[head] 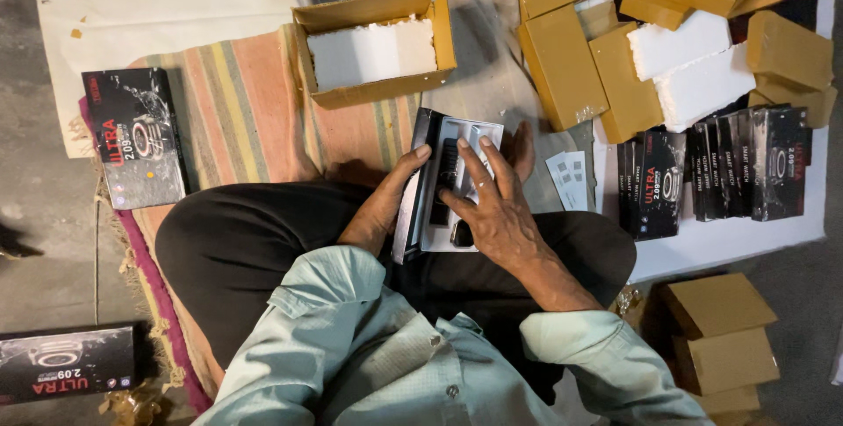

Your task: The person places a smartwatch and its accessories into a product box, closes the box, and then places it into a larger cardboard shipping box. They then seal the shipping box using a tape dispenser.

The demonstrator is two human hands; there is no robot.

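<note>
I sit cross-legged on a striped mat (241, 110). An open black box with a white plastic tray (443, 206) rests over my lap, and the tray holds a dark strap and small parts. My left hand (391, 193) grips the box along its left edge. My right hand (492, 202) lies flat on the tray, fingers spread and pressing on the parts inside. A dark round piece shows at the tray's near end, partly hidden under my right palm.
An open cardboard carton with a white foam block (373, 53) stands ahead of me. Several brown cartons (562, 66) and foam slabs (694, 66) are piled at the far right above a row of black boxes (716, 167). Other black boxes (133, 136) lie at the left. Small white cards (569, 178).
</note>
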